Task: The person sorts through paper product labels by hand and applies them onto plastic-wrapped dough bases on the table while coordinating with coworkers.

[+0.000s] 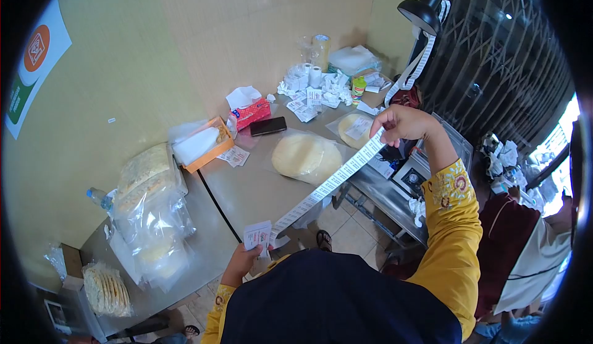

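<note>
My right hand point(406, 124), raised over the right side of the table, pinches one end of a long strip of printed labels point(333, 180). The strip slants down taut to my left hand point(243, 262), close to my body. That hand is closed on a few small printed cards or labels point(257, 233), and the strip's lower end lies beside them. Behind the strip, a bagged stack of pale round flatbreads point(307, 157) rests on the table point(213, 183). Near my right hand lies another bagged round flatbread point(354, 129) with printed labels on top.
Bagged flatbreads point(151, 205) fill the table's left side, with another pack point(106, 289) nearer. An orange box point(216, 149), a phone point(268, 126) and a red tissue pack point(252, 115) sit behind. Crumpled paper point(335, 87) lies farther back. A black lamp point(422, 13) overhangs the right.
</note>
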{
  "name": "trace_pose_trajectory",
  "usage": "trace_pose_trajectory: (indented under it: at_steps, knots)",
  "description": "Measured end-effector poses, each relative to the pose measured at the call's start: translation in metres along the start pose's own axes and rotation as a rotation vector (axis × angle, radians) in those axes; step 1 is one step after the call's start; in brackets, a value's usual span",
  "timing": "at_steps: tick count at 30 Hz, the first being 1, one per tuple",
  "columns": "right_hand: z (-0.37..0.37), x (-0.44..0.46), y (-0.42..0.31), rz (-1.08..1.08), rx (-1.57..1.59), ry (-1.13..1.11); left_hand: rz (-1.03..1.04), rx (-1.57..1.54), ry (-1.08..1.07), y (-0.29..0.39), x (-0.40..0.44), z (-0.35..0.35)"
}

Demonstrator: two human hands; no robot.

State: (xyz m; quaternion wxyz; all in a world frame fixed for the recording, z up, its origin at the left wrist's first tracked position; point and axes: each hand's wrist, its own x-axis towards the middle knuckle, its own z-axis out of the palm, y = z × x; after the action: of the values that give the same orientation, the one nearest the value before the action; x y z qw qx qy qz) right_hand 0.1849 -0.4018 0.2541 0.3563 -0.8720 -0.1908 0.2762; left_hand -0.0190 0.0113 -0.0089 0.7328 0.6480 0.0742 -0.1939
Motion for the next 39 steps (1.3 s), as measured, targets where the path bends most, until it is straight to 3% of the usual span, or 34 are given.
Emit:
trace_pose_trajectory:
  at_steps: [2,7,10,14,21,28,39]
  knots:
    - [0.006,0.006,0.004,-0.082,0.065,0.072,-0.004,0.001,-0.006,0.001,0.001,-0.001]
    - [0.045,0.038,0.010,-0.273,0.298,0.190,0.044,-0.482,-0.015,0.020,0.005,0.004]
    - [0.091,0.063,0.001,-0.301,0.401,0.099,0.168,-0.641,-0.051,0.047,0.022,0.020]
    - [0.152,0.086,-0.016,-0.283,0.389,-0.025,0.260,-0.606,0.012,0.084,0.039,0.053]
    - [0.220,0.097,-0.013,-0.384,0.394,0.089,0.189,-0.524,0.121,0.075,0.041,0.073]
    - [0.240,0.095,0.001,-0.357,0.395,0.137,0.110,-0.383,0.218,0.074,0.037,0.078]
    - [0.245,0.089,0.004,-0.380,0.360,0.162,0.091,-0.485,0.257,0.069,0.038,0.080]
